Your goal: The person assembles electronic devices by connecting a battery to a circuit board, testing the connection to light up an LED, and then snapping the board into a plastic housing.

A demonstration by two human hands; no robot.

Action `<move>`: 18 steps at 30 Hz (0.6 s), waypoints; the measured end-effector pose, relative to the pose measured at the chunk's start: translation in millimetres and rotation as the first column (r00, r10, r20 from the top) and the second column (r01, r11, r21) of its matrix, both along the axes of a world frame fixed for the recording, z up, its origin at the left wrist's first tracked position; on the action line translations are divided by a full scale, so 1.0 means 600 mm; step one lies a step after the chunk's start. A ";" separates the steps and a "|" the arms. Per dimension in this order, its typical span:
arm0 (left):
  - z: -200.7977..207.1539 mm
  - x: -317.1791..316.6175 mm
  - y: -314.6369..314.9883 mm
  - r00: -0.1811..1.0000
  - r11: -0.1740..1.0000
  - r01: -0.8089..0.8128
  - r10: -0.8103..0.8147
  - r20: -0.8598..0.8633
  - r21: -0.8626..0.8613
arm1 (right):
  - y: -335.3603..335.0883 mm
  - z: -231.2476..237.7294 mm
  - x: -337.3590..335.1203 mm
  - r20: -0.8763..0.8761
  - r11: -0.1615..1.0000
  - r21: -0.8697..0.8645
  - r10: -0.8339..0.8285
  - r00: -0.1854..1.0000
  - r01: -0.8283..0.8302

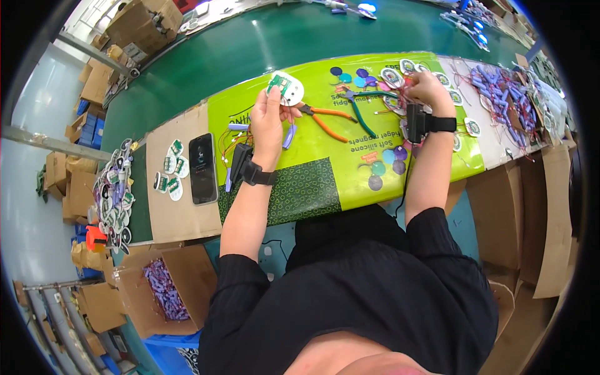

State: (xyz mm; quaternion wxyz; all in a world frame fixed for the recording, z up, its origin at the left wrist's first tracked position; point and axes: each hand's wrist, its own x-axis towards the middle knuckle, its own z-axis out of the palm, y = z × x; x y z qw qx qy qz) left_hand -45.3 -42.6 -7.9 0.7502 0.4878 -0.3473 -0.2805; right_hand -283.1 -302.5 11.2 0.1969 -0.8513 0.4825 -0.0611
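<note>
My left hand (pixel 270 119) grips a white disc with a green circuit board (pixel 286 88), raised over the yellow-green mat. Below it are purple cylindrical batteries (pixel 289 136) with thin wires, close to my fingers. My right hand (pixel 428 90) is closed, fingertips down, among several round white parts with wires (pixel 392 78); what it pinches is hidden. Between my hands lie orange-handled pliers (pixel 325 121), spread apart, and green-handled pliers (pixel 369 100). Both wrists wear black strapped devices.
A phone (pixel 202 169) lies left, beside several small discs with boards (pixel 174 165). Piles of discs (pixel 115 194) and purple batteries (pixel 503 97) flank the mat (pixel 250 150). An open carton of batteries (pixel 131 306) stands below left; cardboard boxes (pixel 500 212) stand at right.
</note>
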 end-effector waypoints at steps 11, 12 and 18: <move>-0.005 -0.010 0.006 0.999 1.000 0.008 -0.010 0.041 0.028 | -0.037 0.020 -0.057 0.614 0.990 -0.128 0.131 0.778 -0.065; -0.006 -0.007 0.008 0.999 1.000 0.011 -0.012 0.045 0.020 | -0.047 0.026 -0.075 0.667 0.990 -0.030 0.121 0.735 -0.136; -0.019 0.000 -0.005 0.992 1.000 -0.019 0.017 0.125 0.011 | -0.029 0.123 -0.150 0.809 0.945 0.251 -0.086 0.582 -0.210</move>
